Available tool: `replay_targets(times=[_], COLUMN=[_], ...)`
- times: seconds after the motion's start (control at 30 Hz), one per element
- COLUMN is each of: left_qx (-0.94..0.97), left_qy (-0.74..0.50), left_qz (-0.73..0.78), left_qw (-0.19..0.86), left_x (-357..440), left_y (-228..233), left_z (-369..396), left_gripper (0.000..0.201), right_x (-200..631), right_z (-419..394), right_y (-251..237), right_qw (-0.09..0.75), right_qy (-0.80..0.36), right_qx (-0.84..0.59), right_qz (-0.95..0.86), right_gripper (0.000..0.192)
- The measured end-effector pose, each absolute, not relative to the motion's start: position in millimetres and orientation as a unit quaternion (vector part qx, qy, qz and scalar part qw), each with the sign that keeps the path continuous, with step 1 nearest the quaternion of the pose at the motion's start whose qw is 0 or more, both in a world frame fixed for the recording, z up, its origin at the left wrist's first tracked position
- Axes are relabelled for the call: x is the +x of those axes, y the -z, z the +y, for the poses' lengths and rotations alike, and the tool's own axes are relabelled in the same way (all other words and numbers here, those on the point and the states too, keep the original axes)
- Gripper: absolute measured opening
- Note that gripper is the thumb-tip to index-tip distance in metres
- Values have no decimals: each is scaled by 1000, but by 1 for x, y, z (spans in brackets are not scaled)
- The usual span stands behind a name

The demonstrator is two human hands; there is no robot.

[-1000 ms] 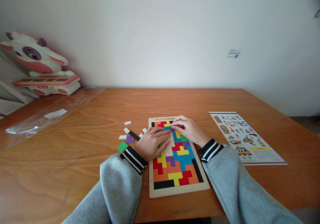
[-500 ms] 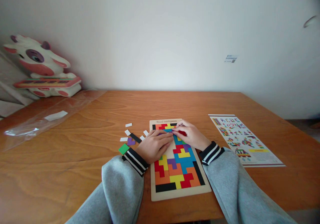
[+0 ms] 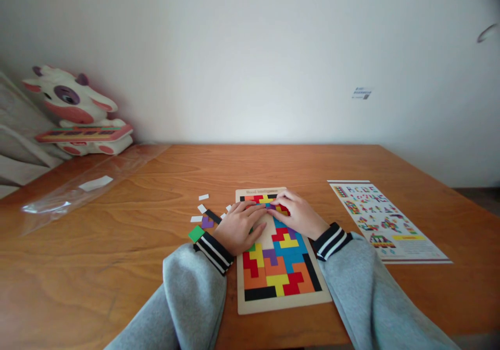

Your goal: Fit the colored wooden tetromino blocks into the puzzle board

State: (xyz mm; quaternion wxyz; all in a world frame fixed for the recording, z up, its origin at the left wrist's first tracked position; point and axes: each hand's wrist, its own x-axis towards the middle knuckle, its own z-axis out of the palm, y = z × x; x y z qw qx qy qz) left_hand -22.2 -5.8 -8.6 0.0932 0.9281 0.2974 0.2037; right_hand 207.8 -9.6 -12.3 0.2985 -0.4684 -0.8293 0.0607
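Note:
A wooden puzzle board [image 3: 282,304] lies on the table in front of me, mostly filled with coloured block pieces. My left hand [image 3: 238,227] rests flat on the board's left side, fingers stretched toward the upper rows. My right hand [image 3: 295,213] bends over the upper right of the board, fingertips pressed on a red and yellow piece there. Whether it grips that piece I cannot tell. Loose pieces lie left of the board: a green square [image 3: 196,233], a purple piece [image 3: 207,222], a black bar [image 3: 213,216] and small white pieces [image 3: 203,197].
A printed pattern sheet [image 3: 385,220] lies to the right of the board. A clear plastic bag [image 3: 89,186] lies at the table's far left. A cow-shaped toy [image 3: 76,113] stands at the back left against the wall. The table's front edge is near my sleeves.
My right hand has drawn slightly toward the board's top right pieces and my left fingers reach further across. The camera view has shifted a little.

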Motion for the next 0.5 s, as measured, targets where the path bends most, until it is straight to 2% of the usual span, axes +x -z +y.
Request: replay_targets(times=[0.3, 0.5], left_qx=[927, 927], left_qy=[-222, -222], left_qz=[291, 289], left_qw=[81, 84], left_x=[-21, -21], left_y=[11, 12], left_z=[-6, -6], left_gripper=[39, 38], right_x=[202, 207], right_z=[-15, -13], right_y=[9, 14], right_qw=[256, 286], right_qy=[-8, -34], right_qx=[-470, -496], right_qz=[-845, -819], right_gripper=[18, 21])
